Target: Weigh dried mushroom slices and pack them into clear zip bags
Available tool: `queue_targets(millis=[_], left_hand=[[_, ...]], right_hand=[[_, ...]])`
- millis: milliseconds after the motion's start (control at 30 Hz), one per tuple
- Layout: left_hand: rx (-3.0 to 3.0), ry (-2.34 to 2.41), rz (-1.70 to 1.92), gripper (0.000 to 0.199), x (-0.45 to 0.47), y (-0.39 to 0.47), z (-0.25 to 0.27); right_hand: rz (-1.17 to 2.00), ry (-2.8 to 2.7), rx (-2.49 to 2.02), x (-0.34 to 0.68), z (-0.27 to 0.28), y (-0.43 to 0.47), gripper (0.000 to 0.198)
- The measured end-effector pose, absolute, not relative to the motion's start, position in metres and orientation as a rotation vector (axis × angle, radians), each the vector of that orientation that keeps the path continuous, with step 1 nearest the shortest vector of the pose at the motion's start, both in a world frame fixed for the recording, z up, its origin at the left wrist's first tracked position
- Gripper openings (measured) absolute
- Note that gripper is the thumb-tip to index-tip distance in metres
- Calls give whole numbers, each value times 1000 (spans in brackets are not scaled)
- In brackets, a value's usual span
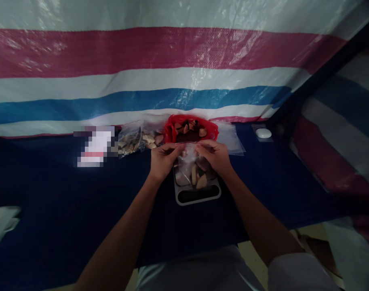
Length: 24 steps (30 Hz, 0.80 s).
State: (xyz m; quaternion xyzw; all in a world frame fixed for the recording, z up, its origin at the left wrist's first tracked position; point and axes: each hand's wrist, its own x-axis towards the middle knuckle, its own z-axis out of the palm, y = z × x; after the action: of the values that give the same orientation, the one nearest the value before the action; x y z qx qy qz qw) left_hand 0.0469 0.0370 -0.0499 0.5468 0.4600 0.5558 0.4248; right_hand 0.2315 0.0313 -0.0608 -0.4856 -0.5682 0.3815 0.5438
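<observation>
My left hand (165, 160) and my right hand (215, 157) pinch the top edge of a clear zip bag (186, 163) between thumbs and fingers, one at each side. Several pale, flat pieces (201, 181), like dried slices, lie in the lower part of the bag. Beneath the bag is a small white scale (199, 200) with a dark display strip; the bag hides much of its plate. Just beyond my hands a red plastic bag (169, 128) stands open with more brownish pieces (190, 126) inside.
Filled clear bags (129, 142) lie left of the red bag. Flat, clear bags (234, 139) lie to its right. A white oval object (263, 133) is farther right, a blurred-out pale item (96, 147) at left. A striped sheet (142, 48) rises behind the dark blue tabletop (66, 210).
</observation>
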Motion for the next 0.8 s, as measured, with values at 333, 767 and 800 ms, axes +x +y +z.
queue_targets(millis=[333,767,800], left_hand=[[1392,1109,1322,27,48,35,-49],[1368,1078,1362,26,47,37,-52],[1375,1085,1356,27,48,37,-52]], right_hand=[[986,-1342,-1111,230,-60,31,27],[1020,-1386,-1109,242,-66,36,31],[1031,-1399,-1099,242,-66,35,30]])
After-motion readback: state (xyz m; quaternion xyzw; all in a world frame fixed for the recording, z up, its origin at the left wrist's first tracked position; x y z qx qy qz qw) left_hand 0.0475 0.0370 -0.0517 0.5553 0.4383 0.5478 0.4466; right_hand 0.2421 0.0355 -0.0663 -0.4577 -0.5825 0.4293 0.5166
